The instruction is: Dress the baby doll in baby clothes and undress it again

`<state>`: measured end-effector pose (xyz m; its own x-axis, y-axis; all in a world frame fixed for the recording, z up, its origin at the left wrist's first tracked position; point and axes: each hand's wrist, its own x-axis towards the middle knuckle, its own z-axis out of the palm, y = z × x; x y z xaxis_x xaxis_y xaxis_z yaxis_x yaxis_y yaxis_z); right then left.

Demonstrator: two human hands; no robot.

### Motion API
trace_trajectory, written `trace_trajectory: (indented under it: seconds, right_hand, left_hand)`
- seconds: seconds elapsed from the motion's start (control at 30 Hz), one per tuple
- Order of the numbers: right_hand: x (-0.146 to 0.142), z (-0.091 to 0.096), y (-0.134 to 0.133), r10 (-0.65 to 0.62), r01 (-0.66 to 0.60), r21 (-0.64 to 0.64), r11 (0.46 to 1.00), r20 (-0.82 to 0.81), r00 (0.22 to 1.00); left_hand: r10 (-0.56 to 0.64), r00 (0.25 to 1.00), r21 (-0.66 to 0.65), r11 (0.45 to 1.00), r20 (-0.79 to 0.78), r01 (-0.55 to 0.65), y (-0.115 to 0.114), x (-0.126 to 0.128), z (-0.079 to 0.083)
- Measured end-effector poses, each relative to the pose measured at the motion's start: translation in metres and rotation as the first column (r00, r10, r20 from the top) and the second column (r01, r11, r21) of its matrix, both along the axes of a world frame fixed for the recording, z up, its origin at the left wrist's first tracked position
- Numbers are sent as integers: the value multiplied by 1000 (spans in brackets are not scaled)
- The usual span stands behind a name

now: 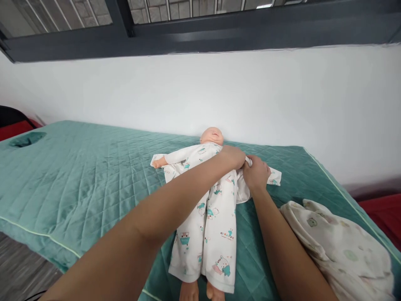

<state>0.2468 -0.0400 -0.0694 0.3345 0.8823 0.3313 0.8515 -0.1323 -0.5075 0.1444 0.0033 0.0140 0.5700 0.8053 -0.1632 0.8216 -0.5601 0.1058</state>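
Observation:
A baby doll (212,136) lies face up, head toward the wall, in white printed trousers (219,234) and a white printed top (197,155). Its arm on the left of the view is inside a sleeve, with the small hand (159,162) showing. My left hand (233,156) reaches across the doll's chest and pinches white cloth of the top near the arm on the right. Close beside it, my right hand (256,171) is closed on the same sleeve (248,161). The doll's arm there is hidden by my hands. Some cloth (274,177) sticks out past my right hand.
The doll rests on a green quilted bed cover (94,175) with a face hole (27,139) at the far left. A crumpled white printed cloth (341,242) lies near my right forearm. A white wall (188,92) and dark window frame (219,35) stand behind.

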Motion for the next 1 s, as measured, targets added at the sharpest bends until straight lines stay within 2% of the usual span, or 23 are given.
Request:
trace_trajectory:
  seconds: [0.17, 0.37, 0.67, 0.8, 1.0]
  right_hand:
    - [0, 2, 3, 2, -2, -27, 1000, -9, 1000]
    - [1, 5, 1, -9, 8, -49, 999, -31, 999]
    - [7, 5, 1, -12, 8, -47, 999, -102, 995]
    - [12, 2, 4, -60, 55, -40, 998, -169, 984]
    - [19, -6, 10, -109, 121, 17, 992, -321, 941]
  left_hand:
    - [-34, 992, -18, 999, -120, 32, 10, 17, -9]
    - [-106, 981, 7, 994, -166, 108, 16, 12, -12]
    - [-94, 967, 91, 989, -235, 119, 13, 11, -14]
    - [-113, 956, 109, 983, -270, 147, 14, 2, -6]
    - [-95, 941, 147, 978, -324, 149, 14, -19, 18]
